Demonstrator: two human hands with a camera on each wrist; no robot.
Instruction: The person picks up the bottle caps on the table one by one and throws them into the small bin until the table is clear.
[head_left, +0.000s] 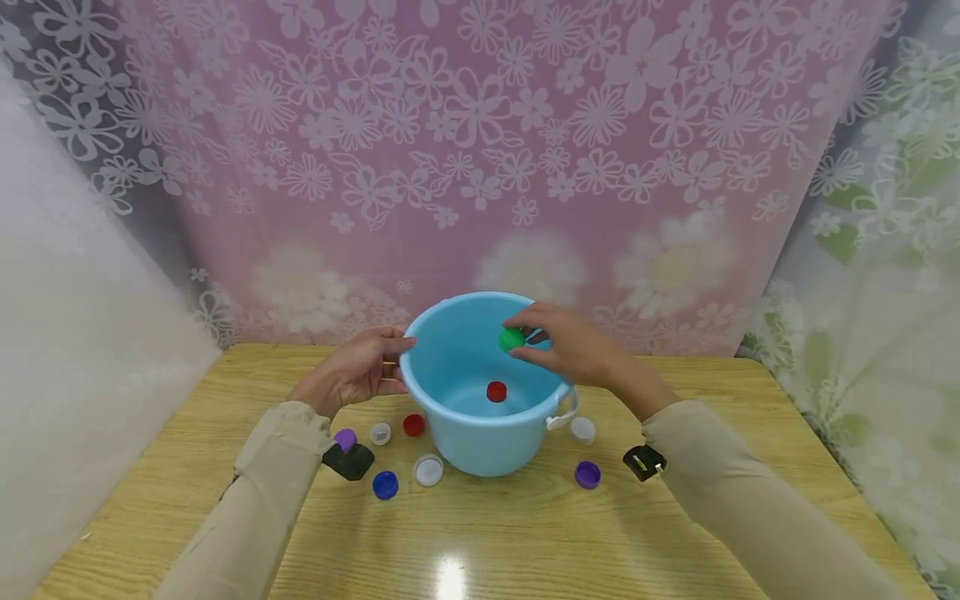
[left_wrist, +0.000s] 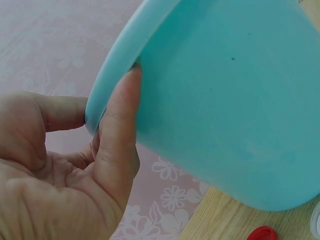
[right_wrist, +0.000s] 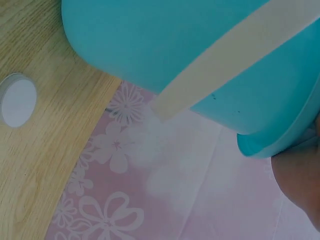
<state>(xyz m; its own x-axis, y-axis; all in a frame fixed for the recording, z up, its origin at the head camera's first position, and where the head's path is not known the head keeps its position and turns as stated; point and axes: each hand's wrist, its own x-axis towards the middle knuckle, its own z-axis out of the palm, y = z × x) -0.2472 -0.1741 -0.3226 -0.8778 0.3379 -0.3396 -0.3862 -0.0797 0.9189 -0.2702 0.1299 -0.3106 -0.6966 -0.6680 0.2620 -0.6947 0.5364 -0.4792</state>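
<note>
A light blue bucket [head_left: 480,446] stands upright on the wooden table, its mouth facing up toward the head camera. My left hand [head_left: 367,367] holds the bucket's left rim; in the left wrist view the rim [left_wrist: 116,62] passes between the thumb and fingers. Inside the bucket's mouth, my right hand [head_left: 562,337] pinches a green bottle cap [head_left: 512,339] between thumb and fingers. A red bottle cap [head_left: 497,392] lies on the bucket's floor. Most of the right hand is hidden behind the bucket in the right wrist view.
Left of the bucket lie a red cap [head_left: 413,425], white caps [head_left: 429,471], a blue cap [head_left: 386,485] and a purple cap [head_left: 346,439]. To its right are another white cap [head_left: 582,430] and a purple one. The bucket's white handle [head_left: 562,410] hangs at the right; a flowered curtain [head_left: 480,167] hangs behind.
</note>
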